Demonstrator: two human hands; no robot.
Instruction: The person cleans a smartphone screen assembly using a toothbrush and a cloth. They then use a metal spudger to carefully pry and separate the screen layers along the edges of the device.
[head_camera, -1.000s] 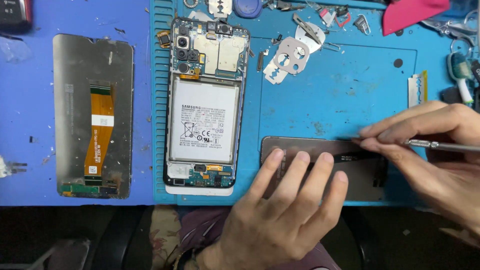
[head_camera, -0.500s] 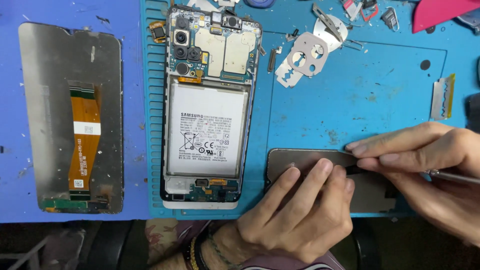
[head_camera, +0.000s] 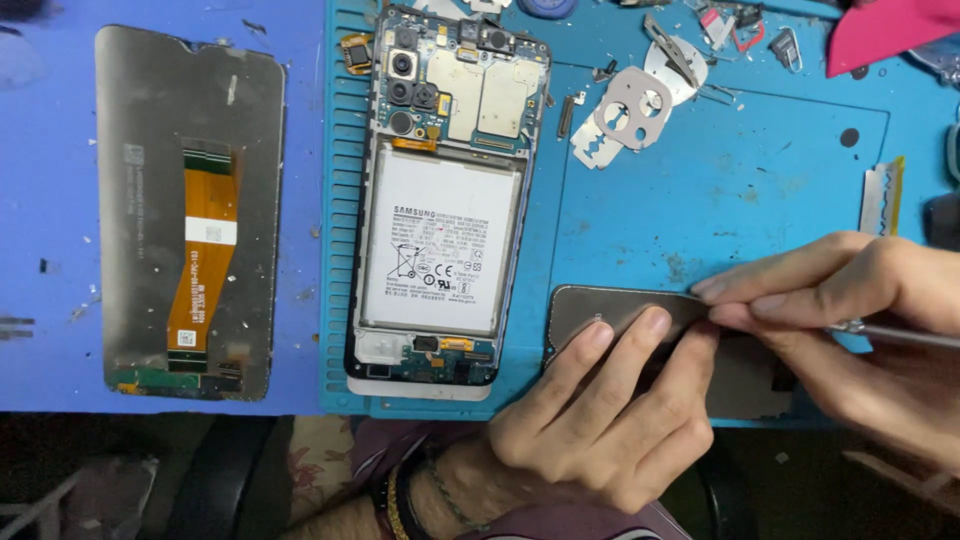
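My left hand (head_camera: 600, 415) lies flat with its fingers spread on a dark flat panel (head_camera: 600, 305) at the front edge of the blue work mat (head_camera: 740, 190). My right hand (head_camera: 850, 320) pinches a thin metal tool (head_camera: 900, 333), its tip hidden under my fingers at the panel's upper edge. An opened phone body (head_camera: 440, 200) with a white battery (head_camera: 440, 245) and bare circuit boards lies to the left of the panel. Further left, a screen panel (head_camera: 185, 210) lies face down with an orange flex cable (head_camera: 205, 255).
Metal shield plates (head_camera: 630, 110) and small loose parts lie at the mat's far side. A razor blade (head_camera: 880, 195) sits at the right. A pink sheet (head_camera: 885, 30) shows at the top right corner. The table's front edge runs just below my hands.
The view has shifted slightly. My left fingers have slid a little right along the dark panel, and my right hand's fingertips stay pressed at its upper edge.
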